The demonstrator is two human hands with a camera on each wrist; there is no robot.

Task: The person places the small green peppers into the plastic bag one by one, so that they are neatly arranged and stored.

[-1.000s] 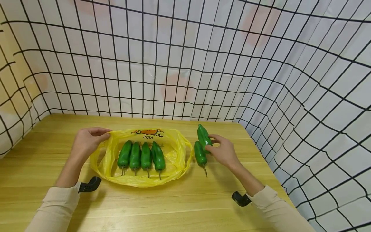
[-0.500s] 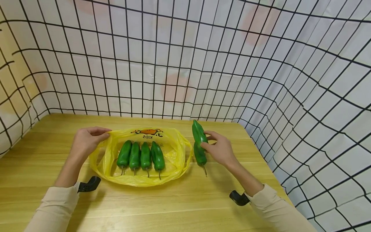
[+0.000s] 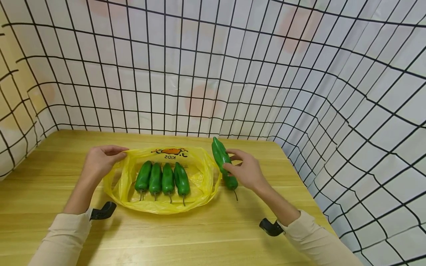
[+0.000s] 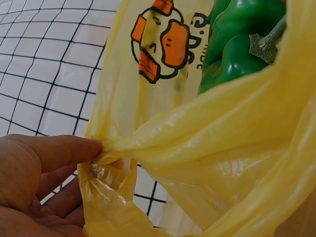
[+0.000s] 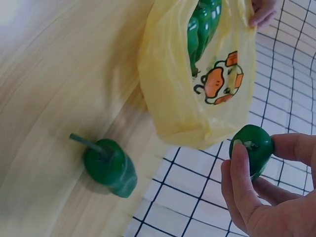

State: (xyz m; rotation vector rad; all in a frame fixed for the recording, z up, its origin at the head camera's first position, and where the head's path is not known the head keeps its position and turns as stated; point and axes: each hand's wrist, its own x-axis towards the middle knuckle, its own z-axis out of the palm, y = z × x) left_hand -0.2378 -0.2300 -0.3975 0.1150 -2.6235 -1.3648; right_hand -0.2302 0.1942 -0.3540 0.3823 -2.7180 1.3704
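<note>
My left hand [image 3: 101, 160] pinches the left rim of a yellow plastic bag [image 3: 199, 179], which lies with its mouth spread wide. In the left wrist view, thumb and finger grip the gathered film [image 4: 197, 133] of the bag. Several glossy green peppers [image 3: 155, 179] lie side by side inside, stems toward me. To the right of the bag, my right hand [image 3: 247, 170] holds another green pepper [image 3: 219, 152] by its stem end, tip pointing away. That held pepper partly overlaps a loose green pepper [image 3: 230, 182] on the table, whose stem faces me.
The wooden table [image 3: 159, 236] extends around the bag. A white wall covering with a black grid [image 3: 206, 85] stands behind and along both sides. Black wrist-camera mounts [image 3: 104, 211] stick out inward from both sleeves.
My right hand has carried its pepper leftward, toward the bag's right rim and over the loose pepper. My left hand and the bag have stayed where they were.
</note>
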